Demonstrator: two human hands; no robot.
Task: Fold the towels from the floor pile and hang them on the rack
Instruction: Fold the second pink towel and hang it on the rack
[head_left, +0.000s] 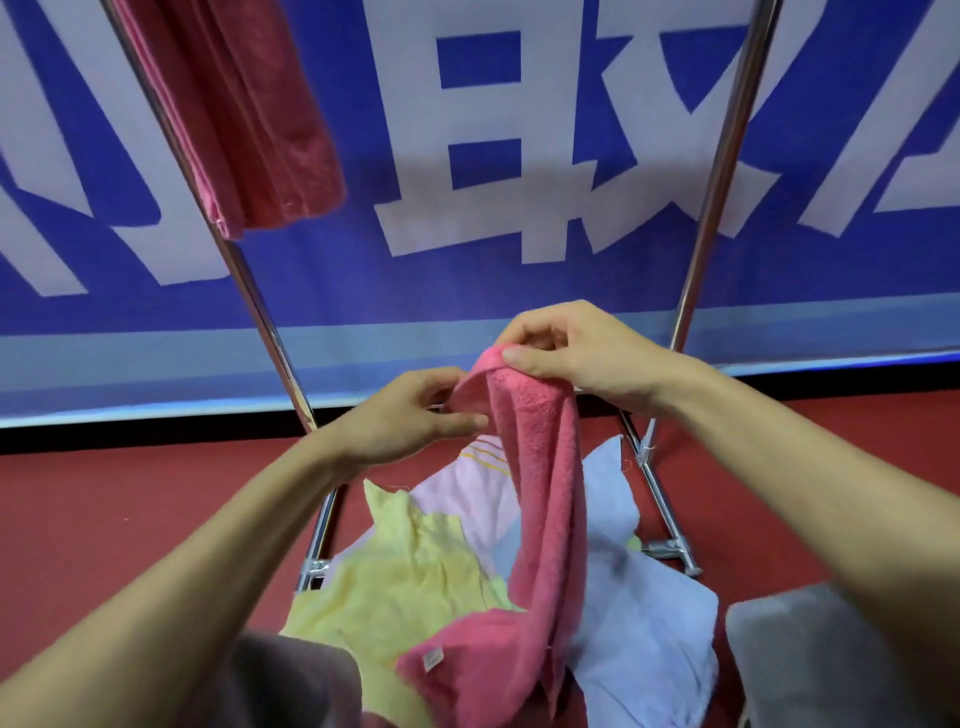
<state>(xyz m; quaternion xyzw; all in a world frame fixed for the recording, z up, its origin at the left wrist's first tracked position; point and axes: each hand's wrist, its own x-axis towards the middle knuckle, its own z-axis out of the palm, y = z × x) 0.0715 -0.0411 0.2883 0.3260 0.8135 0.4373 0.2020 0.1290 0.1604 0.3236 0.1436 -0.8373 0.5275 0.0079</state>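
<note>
Pinching pink towel (543, 467) in left hand (410, 421) and right hand (576, 353) grip, label (432, 659) illegible, white-lettered banner (332, 291)

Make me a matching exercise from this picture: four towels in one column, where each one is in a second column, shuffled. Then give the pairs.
Towels
1. pink towel
2. red towel
3. yellow towel
4. pale blue towel

Places
A. lies in the floor pile, right of the pink towel
B. hangs on the rack, upper left
C. pinched at its top by the left hand and the right hand
D. lies in the floor pile, left of the pink towel

Pairs: 1-C, 2-B, 3-D, 4-A
</note>
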